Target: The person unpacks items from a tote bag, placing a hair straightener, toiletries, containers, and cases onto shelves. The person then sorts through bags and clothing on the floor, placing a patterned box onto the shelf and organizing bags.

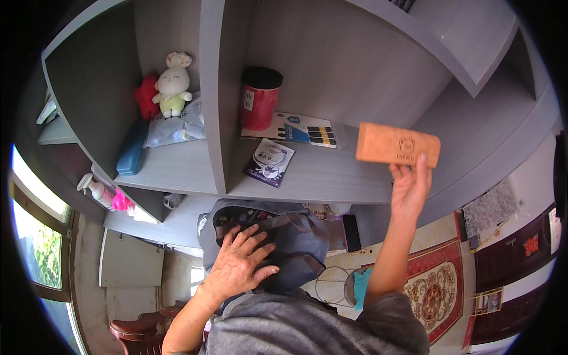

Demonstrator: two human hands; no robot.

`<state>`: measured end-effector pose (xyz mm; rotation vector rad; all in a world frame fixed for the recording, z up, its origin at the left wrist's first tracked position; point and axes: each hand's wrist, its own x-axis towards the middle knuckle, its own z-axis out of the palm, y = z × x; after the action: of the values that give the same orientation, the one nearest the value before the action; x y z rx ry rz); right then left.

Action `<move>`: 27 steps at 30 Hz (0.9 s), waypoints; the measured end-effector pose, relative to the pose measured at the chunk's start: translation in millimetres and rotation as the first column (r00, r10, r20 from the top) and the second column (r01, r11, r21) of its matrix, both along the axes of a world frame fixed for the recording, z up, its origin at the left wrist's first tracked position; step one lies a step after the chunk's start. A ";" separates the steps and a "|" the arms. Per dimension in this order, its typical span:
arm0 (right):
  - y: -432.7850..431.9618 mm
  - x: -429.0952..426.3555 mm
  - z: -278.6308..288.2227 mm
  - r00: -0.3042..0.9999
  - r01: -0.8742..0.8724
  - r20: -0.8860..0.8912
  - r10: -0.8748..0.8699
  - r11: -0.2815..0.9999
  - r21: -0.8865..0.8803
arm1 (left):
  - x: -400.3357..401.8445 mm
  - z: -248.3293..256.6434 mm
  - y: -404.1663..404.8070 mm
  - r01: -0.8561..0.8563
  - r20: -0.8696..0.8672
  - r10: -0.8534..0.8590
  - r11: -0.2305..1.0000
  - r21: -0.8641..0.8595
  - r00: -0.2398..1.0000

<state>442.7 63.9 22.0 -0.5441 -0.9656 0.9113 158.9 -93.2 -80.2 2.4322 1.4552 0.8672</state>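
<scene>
My right hand [410, 188] holds up an orange glasses case [381, 144], its thumb on the printed front and its fingers behind. The case bears a small animal-face design and writing. It is raised in front of the middle shelf [337, 177] of a grey cabinet. My left hand [242, 259] lies with fingers spread over the mouth of a grey-blue fabric bag [297, 239], holding nothing. Small items that I cannot make out sit in the bag's dark opening, partly hidden by the fingers.
A red canister [262, 104] with a black lid stands on a flat pack of pens [310, 133]; a purple-white sachet [270, 164] lies nearby. Left are a plush rabbit [174, 88], a blue case [132, 148] and a spray bottle [98, 191]. A phone [351, 233] lies right of the bag.
</scene>
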 end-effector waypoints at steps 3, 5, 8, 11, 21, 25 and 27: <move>66.3 39.0 -13.8 0.963 0.233 0.197 -0.186 0.940 -0.250 | 0.3 -7.3 1.7 -0.007 0.020 0.007 1.000 -0.022 1.000; 99.2 57.9 -33.7 0.942 0.299 0.250 -0.225 0.900 -0.316 | 2.3 -6.7 4.1 0.015 0.013 -0.015 1.000 0.010 1.000; 138.0 64.3 -57.7 0.971 0.108 0.240 0.001 0.890 -0.443 | 4.0 -8.7 4.6 0.014 0.005 -0.014 1.000 0.014 1.000; 157.4 50.0 -64.8 0.982 0.061 0.185 0.025 0.893 -0.446 | 4.5 -9.6 5.4 0.015 0.012 -0.015 1.000 0.028 1.000; 127.8 47.0 -24.8 0.299 0.637 0.947 -0.116 0.763 -0.108 | -5.5 -2.0 -15.0 -0.009 0.034 0.005 0.993 0.122 0.999; 36.8 0.5 25.1 0.643 -0.026 0.724 0.250 0.952 -0.306 | -13.3 -8.9 -25.4 0.045 -0.019 -0.042 0.971 0.235 0.999; -27.8 -19.8 18.3 0.531 -0.482 0.522 0.667 0.745 -0.461 | -12.7 -15.9 -25.3 0.126 -0.106 -0.104 0.964 0.234 0.989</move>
<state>422.9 36.1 40.3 -0.8253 -1.7737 1.5258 146.2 -118.5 -96.1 2.7366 1.2878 0.9671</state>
